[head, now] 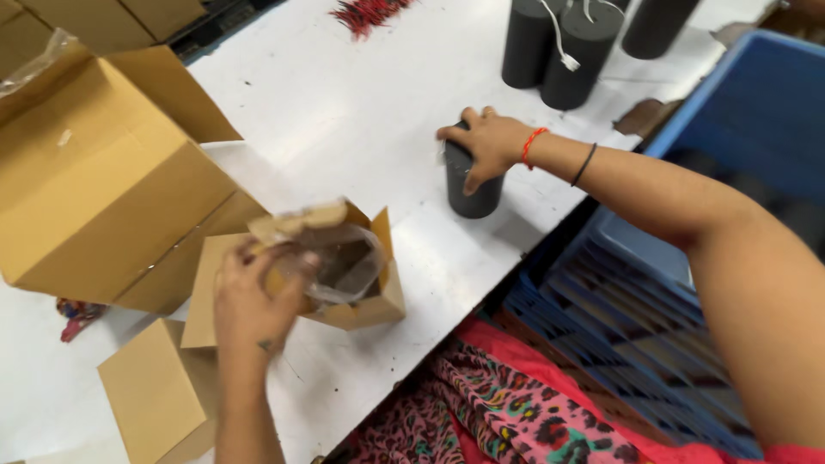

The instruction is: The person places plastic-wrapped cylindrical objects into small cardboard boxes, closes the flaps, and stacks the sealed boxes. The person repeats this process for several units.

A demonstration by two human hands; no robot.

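The right hand (pixel 485 142) is clamped over the top of a dark cylinder (pixel 471 185) standing upright on the white surface (pixel 344 112). The cylinder looks solid, stiff and matte, so a wrap around its upper end should hold. The left hand (pixel 253 301) pinches the plastic liner (pixel 344 258) of a small open carton (pixel 365 292); that film looks thin, soft and slippery.

Small box (pixel 361 292) left of cylinder (pixel 471 185)
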